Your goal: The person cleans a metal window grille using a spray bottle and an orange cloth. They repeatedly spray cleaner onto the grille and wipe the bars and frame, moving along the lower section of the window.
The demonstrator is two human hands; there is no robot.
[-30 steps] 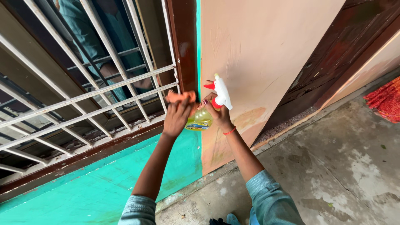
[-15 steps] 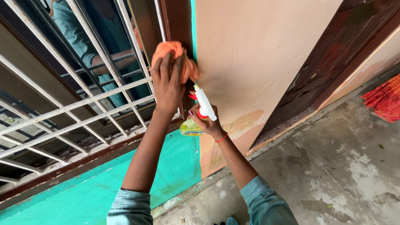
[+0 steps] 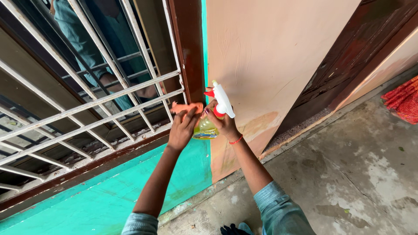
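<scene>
Moved: left hand (image 3: pixel 182 129) lower, pressing orange cloth (image 3: pixel 188 107) on brown window frame (image 3: pixel 188 48).
Right hand (image 3: pixel 223 124): clamped on yellow spray bottle (image 3: pixel 208 125).
Risk: spray may miss the cloth, judging by nozzle angle.

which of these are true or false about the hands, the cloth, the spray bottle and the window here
1. The right hand holds a spray bottle with yellow liquid. True.
2. The left hand presses a blue sponge on the floor. False: it presses an orange cloth against the brown window frame.
3. The bottle's spray head is white with red parts. True.
4. The window has no bars. False: a white metal grille covers it.
5. The wall below the window is turquoise. True.
6. The right wrist is bare. False: it wears a thin red band.
</scene>
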